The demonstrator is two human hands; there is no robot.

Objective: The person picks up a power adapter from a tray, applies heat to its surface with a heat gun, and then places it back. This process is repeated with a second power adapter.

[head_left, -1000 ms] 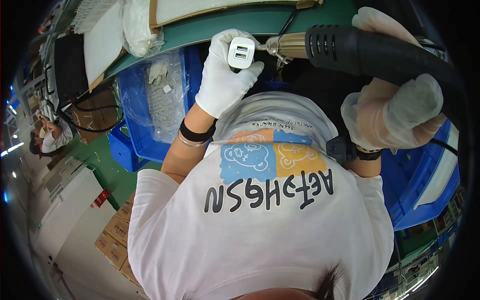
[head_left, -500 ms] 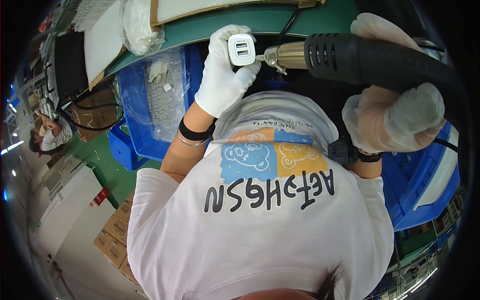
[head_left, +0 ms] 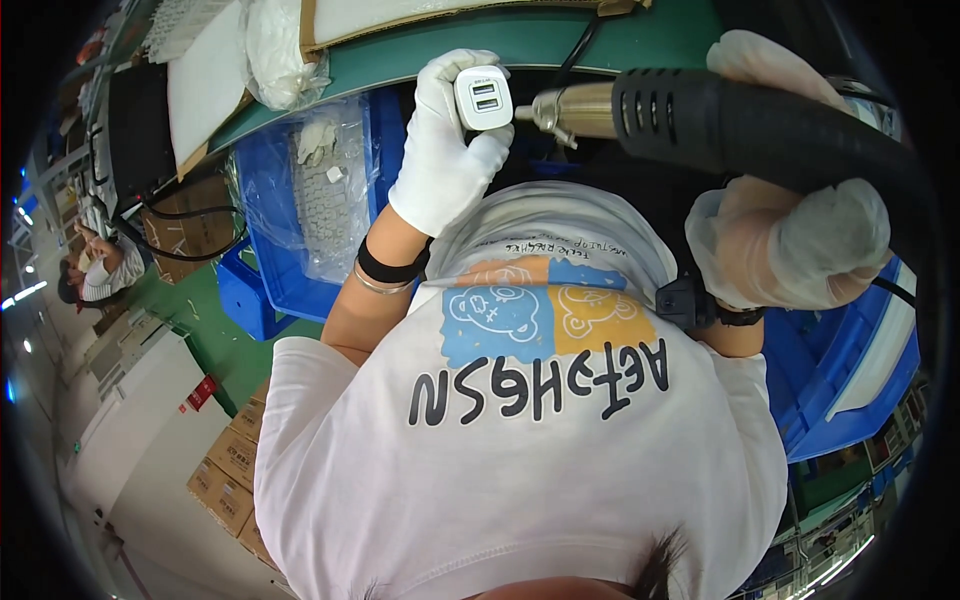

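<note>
Green tabletop [head_left: 655,38] beyond, left fingers [head_left: 445,76] snug around white two-port plug [head_left: 484,98], right fingers [head_left: 765,60] around black tool [head_left: 690,115].

Left of the shirt [head_left: 540,460], the bare left forearm [head_left: 345,325] runs forward to the gloved left hand [head_left: 440,165], thumb and fingers curled gripping. Right of the shirt, the gloved right hand [head_left: 750,235] also grips; little right forearm [head_left: 734,338] shows.

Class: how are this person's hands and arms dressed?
The left hand wears a white glove, with a black band and silvery bangle at the wrist. The right hand wears a translucent glove, with a black strap. Both white sleeves are short.
</note>
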